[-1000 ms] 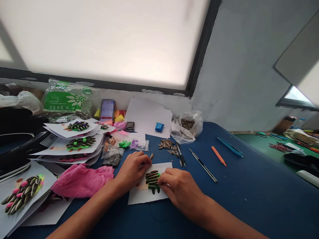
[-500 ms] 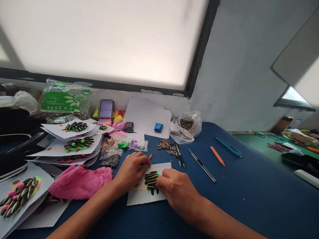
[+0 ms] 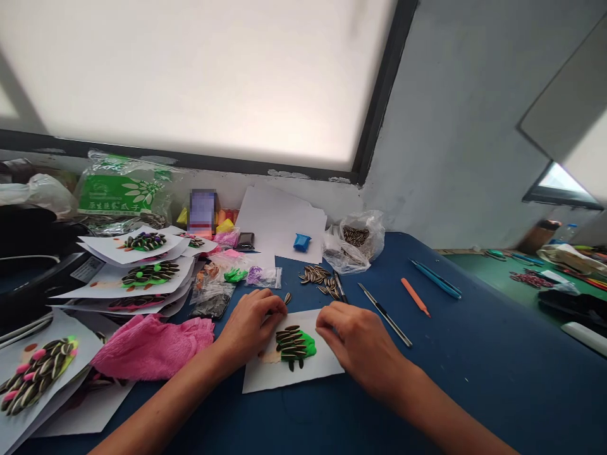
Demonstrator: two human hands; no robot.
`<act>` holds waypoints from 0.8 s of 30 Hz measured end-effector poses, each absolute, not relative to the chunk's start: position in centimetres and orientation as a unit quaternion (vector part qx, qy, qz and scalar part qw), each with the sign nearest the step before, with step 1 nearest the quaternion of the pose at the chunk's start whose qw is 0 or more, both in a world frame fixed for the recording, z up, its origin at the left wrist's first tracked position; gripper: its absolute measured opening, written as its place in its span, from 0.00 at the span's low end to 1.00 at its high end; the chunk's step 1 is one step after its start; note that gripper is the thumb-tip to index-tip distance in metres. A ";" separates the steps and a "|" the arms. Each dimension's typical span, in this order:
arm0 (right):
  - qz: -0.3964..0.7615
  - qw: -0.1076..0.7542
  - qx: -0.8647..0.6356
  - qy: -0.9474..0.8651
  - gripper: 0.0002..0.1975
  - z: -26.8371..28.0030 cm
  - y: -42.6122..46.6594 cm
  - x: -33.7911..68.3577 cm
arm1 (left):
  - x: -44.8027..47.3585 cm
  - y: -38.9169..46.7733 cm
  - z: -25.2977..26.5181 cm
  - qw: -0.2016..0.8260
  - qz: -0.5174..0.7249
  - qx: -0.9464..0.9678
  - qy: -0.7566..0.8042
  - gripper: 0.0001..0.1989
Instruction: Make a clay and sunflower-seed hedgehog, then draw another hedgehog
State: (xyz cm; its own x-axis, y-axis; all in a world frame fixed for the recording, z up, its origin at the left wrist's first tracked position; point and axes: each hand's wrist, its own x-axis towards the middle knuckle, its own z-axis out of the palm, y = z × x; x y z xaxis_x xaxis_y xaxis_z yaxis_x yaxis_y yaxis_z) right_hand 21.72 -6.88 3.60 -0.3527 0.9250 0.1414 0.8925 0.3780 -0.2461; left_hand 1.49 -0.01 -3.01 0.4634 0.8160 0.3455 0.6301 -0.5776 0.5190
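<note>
A white card [image 3: 258, 378] lies in front of me. On it is a flattened green clay shape [image 3: 310, 345], its left part covered with rows of striped sunflower seeds [image 3: 290, 341]; two seeds stick out below like feet. A pale beige clay piece [image 3: 271, 357] adjoins it on the left. My left hand [image 3: 253, 322], fingers bent, rests on the card's upper left edge and holds it down. My right hand [image 3: 358, 332] hovers at the card's right side, fingers curled and thumb close to them; whether a seed is between them is hidden. One loose seed [image 3: 288, 298] lies beyond the card.
Loose seeds [image 3: 313, 274], a black pen [image 3: 340, 287], a craft knife [image 3: 385, 315], an orange marker [image 3: 415, 297] and blue tweezers [image 3: 435, 279] lie around. A plastic bag of seeds [image 3: 355, 239] stands behind. Left are a pink cloth [image 3: 154, 347] and finished seed cards [image 3: 90, 291].
My right hand has drawn back to the right from the seed rows, uncovering the bare green clay on that side. My left hand keeps its place.
</note>
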 end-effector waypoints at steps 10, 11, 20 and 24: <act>0.020 0.084 -0.658 -0.748 0.09 2.8 -3.8 24.6 | 1.3 0.0 -2.7 0.182 0.277 0.845 0.419 0.09; 0.019 0.086 -0.660 -0.747 0.09 2.6 -3.6 24.8 | 1.3 0.0 -2.8 0.185 0.277 0.844 0.420 0.09; -0.007 0.107 -0.650 -0.753 0.08 2.1 -2.1 24.8 | 1.5 0.0 -2.6 0.195 0.269 0.841 0.428 0.09; -0.014 0.098 -0.639 -0.763 0.09 1.8 -0.3 24.0 | 1.5 0.0 -2.5 0.186 0.269 0.841 0.431 0.09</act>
State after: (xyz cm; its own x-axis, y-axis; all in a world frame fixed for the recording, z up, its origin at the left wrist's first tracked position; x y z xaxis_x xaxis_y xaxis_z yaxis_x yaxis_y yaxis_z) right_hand 24.00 -0.27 1.78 -0.1633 0.9724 0.1666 0.9779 0.1819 -0.1034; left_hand 1.53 -0.03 -2.48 0.4838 0.8249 0.2926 0.6243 -0.5595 0.5452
